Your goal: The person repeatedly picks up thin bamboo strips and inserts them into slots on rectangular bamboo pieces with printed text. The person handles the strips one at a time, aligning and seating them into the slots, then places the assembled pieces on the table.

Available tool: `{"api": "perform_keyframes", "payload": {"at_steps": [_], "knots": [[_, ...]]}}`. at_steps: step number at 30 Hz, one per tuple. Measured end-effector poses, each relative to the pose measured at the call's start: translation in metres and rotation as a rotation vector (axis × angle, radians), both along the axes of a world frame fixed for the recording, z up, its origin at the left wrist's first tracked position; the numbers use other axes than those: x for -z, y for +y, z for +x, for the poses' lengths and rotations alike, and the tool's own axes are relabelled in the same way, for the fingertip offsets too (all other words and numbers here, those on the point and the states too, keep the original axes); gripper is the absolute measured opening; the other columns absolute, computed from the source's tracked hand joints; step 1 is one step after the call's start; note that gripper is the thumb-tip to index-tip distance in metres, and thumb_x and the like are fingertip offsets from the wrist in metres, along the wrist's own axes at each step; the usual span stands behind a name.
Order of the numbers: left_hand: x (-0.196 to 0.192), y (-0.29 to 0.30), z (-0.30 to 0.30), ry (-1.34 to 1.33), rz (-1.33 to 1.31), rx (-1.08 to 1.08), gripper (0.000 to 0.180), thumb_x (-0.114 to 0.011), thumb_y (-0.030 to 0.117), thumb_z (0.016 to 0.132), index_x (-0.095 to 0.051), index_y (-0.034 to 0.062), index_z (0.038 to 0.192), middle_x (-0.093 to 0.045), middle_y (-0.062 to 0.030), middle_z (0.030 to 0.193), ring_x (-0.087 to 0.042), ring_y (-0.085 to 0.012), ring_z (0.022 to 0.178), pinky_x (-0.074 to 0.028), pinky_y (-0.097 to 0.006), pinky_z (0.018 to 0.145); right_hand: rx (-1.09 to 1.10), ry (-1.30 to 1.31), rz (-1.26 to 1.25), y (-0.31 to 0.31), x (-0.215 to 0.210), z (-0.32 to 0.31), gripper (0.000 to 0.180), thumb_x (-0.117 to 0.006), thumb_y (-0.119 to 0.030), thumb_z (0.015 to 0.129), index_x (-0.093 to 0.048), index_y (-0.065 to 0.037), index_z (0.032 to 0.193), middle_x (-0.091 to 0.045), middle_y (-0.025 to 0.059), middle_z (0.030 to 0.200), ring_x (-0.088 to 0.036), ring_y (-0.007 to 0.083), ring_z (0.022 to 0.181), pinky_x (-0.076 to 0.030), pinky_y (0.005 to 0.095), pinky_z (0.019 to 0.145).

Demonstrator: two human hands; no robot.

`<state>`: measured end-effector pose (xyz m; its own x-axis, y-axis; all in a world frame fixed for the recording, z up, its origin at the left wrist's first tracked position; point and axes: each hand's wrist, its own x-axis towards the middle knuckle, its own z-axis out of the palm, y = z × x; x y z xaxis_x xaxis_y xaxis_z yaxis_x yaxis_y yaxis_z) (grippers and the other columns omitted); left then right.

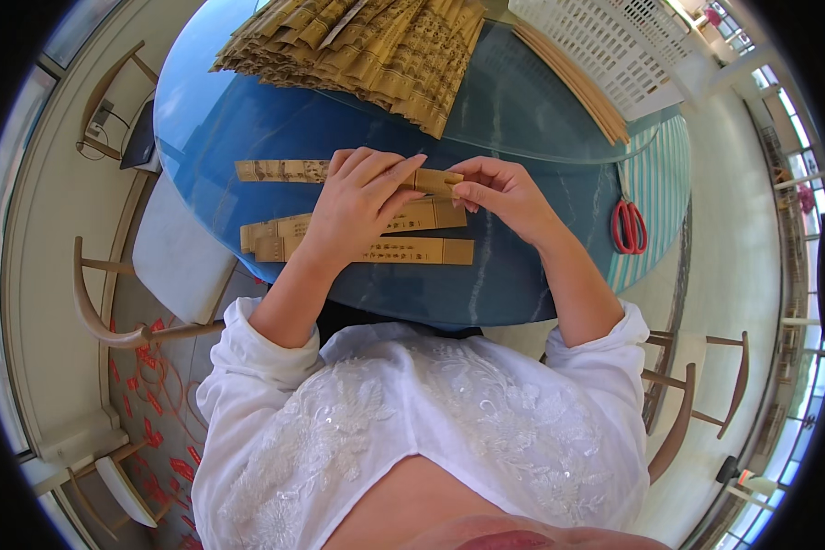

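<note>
Bamboo strip (275,170) flat on blue table (522,266); left hand (357,206) pressing it open-fingered, right hand (500,192) pinching its right end. Best kept flat, pinch firm, ends aligned.

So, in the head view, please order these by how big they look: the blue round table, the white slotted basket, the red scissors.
1. blue round table, by far the largest.
2. white slotted basket, partly cut off by the picture's top edge, so its full size is unsure.
3. red scissors, the smallest.
</note>
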<state>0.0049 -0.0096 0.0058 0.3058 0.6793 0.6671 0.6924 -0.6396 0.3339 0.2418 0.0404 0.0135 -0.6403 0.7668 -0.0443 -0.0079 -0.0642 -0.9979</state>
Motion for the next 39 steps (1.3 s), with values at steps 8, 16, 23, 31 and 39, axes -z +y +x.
{"api": "perform_keyframes", "payload": {"at_steps": [8, 16, 23, 31, 39], "knots": [[0.003, -0.003, -0.001, 0.036, -0.032, -0.035, 0.048, -0.079, 0.014, 0.075, -0.067, 0.0066, 0.121, -0.064, -0.0048, 0.1, -0.059, -0.0237, 0.091, -0.043, -0.037, 0.085, 0.192, -0.224, 0.311, 0.018, -0.001, 0.02, 0.027, -0.069, -0.015, 0.093, -0.067, -0.002, 0.117, -0.068, 0.0003, 0.089, -0.059, 0.0054, 0.079, -0.049, 0.0216, 0.072], [0.009, -0.003, -0.006, 0.049, -0.055, -0.053, 0.049, -0.079, 0.013, 0.076, -0.066, 0.0051, 0.122, -0.064, -0.0063, 0.103, -0.058, -0.0246, 0.094, -0.043, -0.036, 0.086, 1.25, -1.128, 1.067, 0.08, 0.019, 0.128, 0.019, -0.071, -0.021, 0.085, -0.073, -0.011, 0.101, -0.067, 0.0092, 0.101, -0.06, 0.0318, 0.1, -0.049, 0.0395, 0.086], [0.009, -0.005, -0.007, 0.03, -0.057, -0.046, 0.048, -0.078, 0.015, 0.077, -0.066, 0.0048, 0.123, -0.063, -0.0064, 0.104, -0.058, -0.0248, 0.094, -0.043, -0.037, 0.085, 1.179, -1.22, 0.884, 0.096, 0.042, 0.154, 0.016, -0.071, -0.023, 0.086, -0.072, -0.011, 0.096, -0.066, 0.0096, 0.107, -0.058, 0.0345, 0.102, -0.048, 0.043, 0.089], [0.011, -0.004, -0.01, 0.006, -0.028, -0.049, 0.047, -0.077, 0.016, 0.079, -0.065, 0.0052, 0.124, -0.062, -0.0063, 0.103, -0.057, -0.0248, 0.093, -0.043, -0.037, 0.084, 1.183, -0.898, 0.567, 0.08, 0.005, 0.121, 0.018, -0.066, -0.02, 0.093, -0.067, -0.004, 0.098, -0.067, 0.0121, 0.096, -0.063, 0.0285, 0.087, -0.05, 0.0382, 0.081], [0.015, -0.001, -0.011, -0.021, -0.032, -0.087, 0.046, -0.076, 0.016, 0.081, -0.065, 0.0064, 0.125, -0.062, -0.0062, 0.103, -0.057, -0.0247, 0.093, -0.042, -0.037, 0.083, 1.225, 0.537, 0.506, 0.062, -0.023, 0.113, 0.013, -0.062, -0.016, 0.098, -0.06, -0.003, 0.097, -0.061, 0.0028, 0.087, -0.057, 0.0106, 0.08, -0.047, 0.0232, 0.075]]}}
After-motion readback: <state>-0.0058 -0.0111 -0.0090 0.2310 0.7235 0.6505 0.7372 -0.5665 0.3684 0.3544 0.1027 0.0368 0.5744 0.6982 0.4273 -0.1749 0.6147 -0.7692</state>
